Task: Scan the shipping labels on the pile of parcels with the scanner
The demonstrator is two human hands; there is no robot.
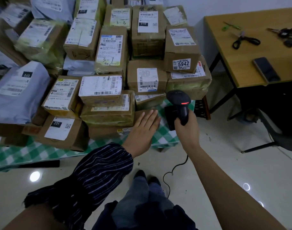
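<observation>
Head cam looks down on a big pile of parcels (108, 63) filling the upper left and centre of the frame — mostly brown taped boxes with white shipping labels, plus a few grey poly bags on the left edge. They sit on a green-and-white checked cloth (165, 135) over a low surface. The right hand (186, 125) is wrapped around the grip of the black scanner (179, 101), fingers curled tight on the handle, its head pointed toward the boxes at centre right with a red light glowing on the back. Its cable (168, 180) trails down over the pale floor. The left hand (142, 128) lies flat, fingers straight and close together, palm down on a small brown box (140, 113) at the near edge of the pile. At upper right a wooden desk (241, 63) holds scissors (245, 41), keys (288, 36) and a phone (266, 69) — well apart from the parcels.
</observation>
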